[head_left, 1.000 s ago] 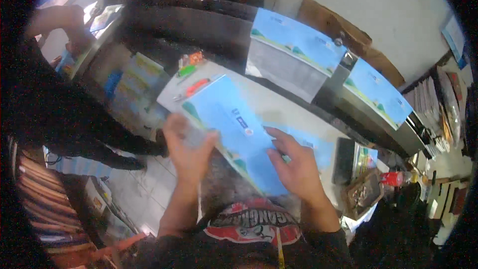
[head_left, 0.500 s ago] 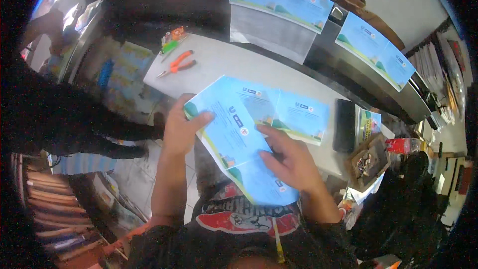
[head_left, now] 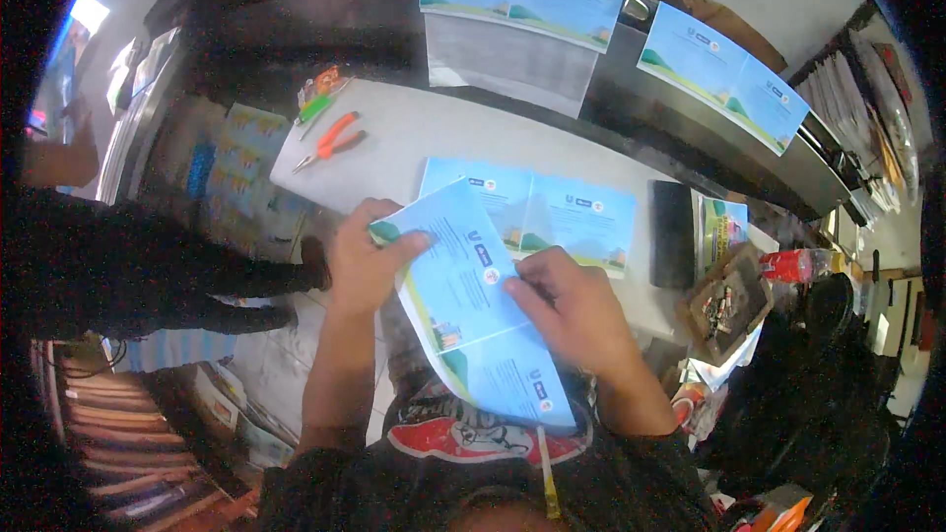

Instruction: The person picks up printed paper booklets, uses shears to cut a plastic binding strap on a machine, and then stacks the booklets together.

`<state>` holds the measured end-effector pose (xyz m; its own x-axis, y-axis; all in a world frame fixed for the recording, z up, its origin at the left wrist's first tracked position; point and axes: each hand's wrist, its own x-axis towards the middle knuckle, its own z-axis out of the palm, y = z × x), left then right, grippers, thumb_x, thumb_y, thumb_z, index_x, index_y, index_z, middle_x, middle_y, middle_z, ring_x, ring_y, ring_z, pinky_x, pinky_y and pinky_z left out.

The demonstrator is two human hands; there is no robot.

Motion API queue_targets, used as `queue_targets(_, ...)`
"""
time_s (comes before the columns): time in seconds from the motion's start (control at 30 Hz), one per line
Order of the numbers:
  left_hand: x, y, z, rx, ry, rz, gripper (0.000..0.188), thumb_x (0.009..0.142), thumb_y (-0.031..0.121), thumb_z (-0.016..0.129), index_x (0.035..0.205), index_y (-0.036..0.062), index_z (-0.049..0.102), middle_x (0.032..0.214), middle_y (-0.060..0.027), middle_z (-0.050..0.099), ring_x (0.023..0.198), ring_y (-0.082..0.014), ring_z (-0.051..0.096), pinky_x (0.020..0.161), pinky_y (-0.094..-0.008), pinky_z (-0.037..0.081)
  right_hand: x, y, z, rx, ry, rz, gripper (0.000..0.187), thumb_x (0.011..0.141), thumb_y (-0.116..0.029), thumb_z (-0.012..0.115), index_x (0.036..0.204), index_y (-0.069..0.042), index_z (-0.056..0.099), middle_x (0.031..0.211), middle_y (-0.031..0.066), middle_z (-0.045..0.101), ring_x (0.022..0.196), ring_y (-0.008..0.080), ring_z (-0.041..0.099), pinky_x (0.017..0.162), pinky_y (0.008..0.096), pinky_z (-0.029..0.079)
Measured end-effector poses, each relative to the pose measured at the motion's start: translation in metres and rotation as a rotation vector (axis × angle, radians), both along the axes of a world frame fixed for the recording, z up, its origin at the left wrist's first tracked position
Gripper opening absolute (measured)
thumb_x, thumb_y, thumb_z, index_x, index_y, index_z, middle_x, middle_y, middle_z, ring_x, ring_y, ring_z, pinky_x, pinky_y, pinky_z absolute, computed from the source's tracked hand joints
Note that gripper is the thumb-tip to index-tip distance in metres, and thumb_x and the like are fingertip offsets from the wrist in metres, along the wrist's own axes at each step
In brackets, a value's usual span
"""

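Observation:
In front of my chest I hold a light blue printed sheet point(head_left: 458, 281) with a green landscape band along one side and a crease across it. My left hand point(head_left: 370, 254) grips its upper left edge, thumb lying on the printed face. On the right edge, my right hand point(head_left: 574, 307) pinches the sheet between thumb and curled fingers. The lower end bends down toward my shirt. Just beyond, a matching blue sheet point(head_left: 581, 215) lies flat on the white table point(head_left: 394, 128), partly covered by the one I hold.
Orange-handled pliers point(head_left: 333, 141) and a green-handled tool point(head_left: 317, 106) lie at the table's far left. To the right are a black phone-like slab point(head_left: 673, 234), a wooden tray point(head_left: 702, 310) of small items and a red-labelled bottle point(head_left: 788, 264). More blue sheets point(head_left: 724, 74) rest on the dark ledge behind.
My right hand has moved up along the sheet's edge, with its fingers more curled. The sheet has turned slightly in my hands, and the whole view has shifted a little.

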<state>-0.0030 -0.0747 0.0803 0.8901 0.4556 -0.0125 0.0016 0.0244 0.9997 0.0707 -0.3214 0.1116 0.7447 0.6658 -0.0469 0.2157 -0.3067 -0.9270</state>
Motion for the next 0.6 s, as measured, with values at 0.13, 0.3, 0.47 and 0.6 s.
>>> queue_targets(0.13,0.003,-0.005,0.003,0.016,-0.047,0.003,0.028,0.075,-0.004,0.075,0.098,0.0001,0.06,0.089,-0.0084,0.067,0.077,-0.0144,0.065,0.071,-0.0281,0.053,-0.001,0.001,-0.005,-0.032,0.01,-0.047,0.028,0.093,-0.026,0.064,0.101,0.0,0.059,0.087,0.0202,0.069,0.077,0.0382,0.069,0.069,0.0445,0.055)
queue_targets(0.3,0.004,-0.006,-0.002,-0.071,-0.103,0.088,0.026,0.076,-0.008,0.071,0.096,0.0005,0.057,0.087,-0.0086,0.066,0.076,-0.0146,0.064,0.069,-0.0294,0.054,-0.001,0.002,0.009,-0.186,-0.046,0.061,0.03,0.092,-0.029,0.064,0.102,0.0,0.059,0.086,0.0215,0.069,0.076,0.0393,0.068,0.069,0.0465,0.054)
queue_targets(0.47,0.009,-0.003,0.003,-0.164,-0.134,0.019,0.027,0.076,-0.009,0.069,0.097,0.0011,0.055,0.086,-0.0083,0.065,0.076,-0.0151,0.064,0.069,-0.03,0.055,-0.006,0.005,-0.008,0.192,0.002,-0.055,0.032,0.09,-0.032,0.069,0.099,-0.002,0.062,0.085,0.0187,0.069,0.074,0.033,0.069,0.065,0.0429,0.053)
queue_targets(0.6,0.007,0.003,-0.002,-0.247,-0.156,-0.029,0.028,0.077,-0.007,0.071,0.098,0.0013,0.055,0.086,-0.0085,0.065,0.075,-0.0156,0.064,0.069,-0.0306,0.055,0.0,0.002,0.004,0.0,0.119,0.083,0.035,0.088,-0.031,0.07,0.103,-0.001,0.06,0.081,0.0165,0.067,0.07,0.0274,0.068,0.062,0.0382,0.052)
